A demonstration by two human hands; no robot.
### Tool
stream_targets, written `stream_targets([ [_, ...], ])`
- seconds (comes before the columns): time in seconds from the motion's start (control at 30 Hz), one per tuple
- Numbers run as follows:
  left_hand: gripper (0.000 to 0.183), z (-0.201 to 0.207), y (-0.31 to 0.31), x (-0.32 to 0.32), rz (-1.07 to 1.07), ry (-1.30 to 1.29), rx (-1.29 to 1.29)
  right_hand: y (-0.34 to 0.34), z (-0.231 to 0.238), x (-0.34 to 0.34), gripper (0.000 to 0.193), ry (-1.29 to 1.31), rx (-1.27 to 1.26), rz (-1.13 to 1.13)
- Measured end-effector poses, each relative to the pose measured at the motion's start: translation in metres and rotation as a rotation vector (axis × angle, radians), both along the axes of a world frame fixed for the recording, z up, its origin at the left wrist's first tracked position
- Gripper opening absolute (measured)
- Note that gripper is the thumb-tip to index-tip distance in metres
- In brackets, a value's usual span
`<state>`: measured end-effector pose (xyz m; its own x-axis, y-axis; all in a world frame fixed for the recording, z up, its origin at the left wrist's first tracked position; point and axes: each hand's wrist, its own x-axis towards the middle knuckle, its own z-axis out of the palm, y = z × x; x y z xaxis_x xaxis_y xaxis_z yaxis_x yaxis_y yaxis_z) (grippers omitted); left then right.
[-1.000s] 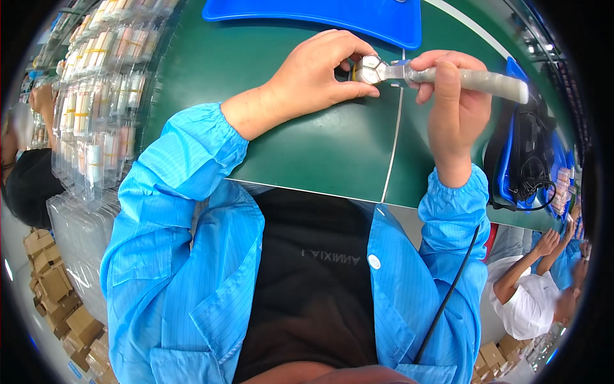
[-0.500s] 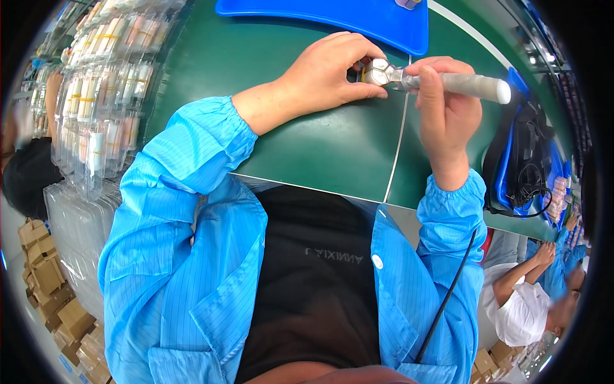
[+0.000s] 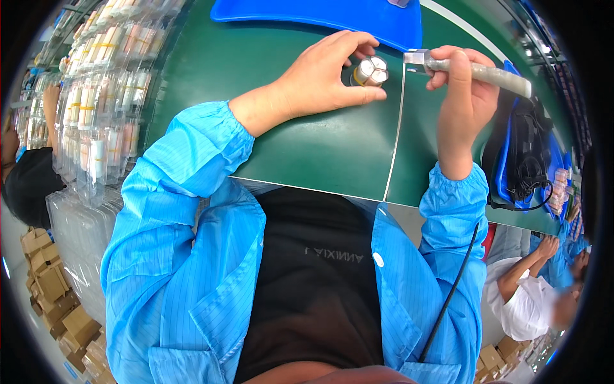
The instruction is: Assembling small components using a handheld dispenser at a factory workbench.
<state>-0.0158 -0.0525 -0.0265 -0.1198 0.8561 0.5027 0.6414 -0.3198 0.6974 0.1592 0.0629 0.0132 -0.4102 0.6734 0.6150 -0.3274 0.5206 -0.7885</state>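
A short upright bundle of white-topped cylinders (image 3: 371, 72), with a yellow band around it, stands on the green table. My left hand (image 3: 326, 73) is curved about the bundle, thumb on the near side and fingers on the far side. Gaps show between its fingertips and the bundle; any contact nearer the palm is hidden. In my right hand (image 3: 465, 89) is a tool with a thick pale handle (image 3: 502, 78) and a short, shiny, blocky head (image 3: 417, 57). The hand is closed around the handle near the head, which is apart from the bundle, to its right.
A blue tray (image 3: 320, 14) lies at the far side of the green table (image 3: 307, 144). Clear packs of banded tubes (image 3: 96, 109) are stacked on the left. A black cable and bag-like item (image 3: 527, 150) lies at the right. Other people are at both sides.
The tool's head has lifted off the bundle and moved right with my right hand. My left fingers have spread wider, leaving the bundle's top in full view.
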Motion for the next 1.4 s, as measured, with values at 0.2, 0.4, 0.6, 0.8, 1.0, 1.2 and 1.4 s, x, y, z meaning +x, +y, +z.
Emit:
stream_targets([
  [0.2, 0.050, -0.001, 0.000, 0.000, -0.041, -0.052, -0.107, -0.003, -0.002, -0.001, 0.015, -0.010, 0.058, 0.067],
  [0.4, 0.046, -0.001, -0.001, 0.002, -0.037, 0.057, -0.037, -0.006, -0.006, 0.003, 0.015, -0.041, 0.064, 0.106],
  [0.6, 0.046, -0.003, 0.001, 0.002, -0.073, 0.054, -0.012, -0.006, -0.007, 0.004, 0.014, -0.092, 0.081, 0.112],
  [0.8, 0.044, -0.003, 0.006, -0.003, -0.069, 0.089, 0.002, -0.007, -0.006, -0.004, 0.012, -0.136, 0.098, 0.069],
  [1.0, 0.042, -0.003, 0.006, -0.003, -0.063, 0.063, 0.044, -0.013, -0.002, 0.000, 0.006, -0.272, 0.193, -0.034],
  [1.2, 0.044, 0.012, -0.001, 0.005, -0.108, -0.013, -0.104, -0.016, 0.005, 0.000, 0.008, -0.098, 0.248, -0.051],
  [1.4, 0.048, 0.016, -0.002, 0.009, -0.059, -0.016, -0.118, -0.013, 0.009, 0.004, 0.009, -0.048, 0.301, -0.087],
])
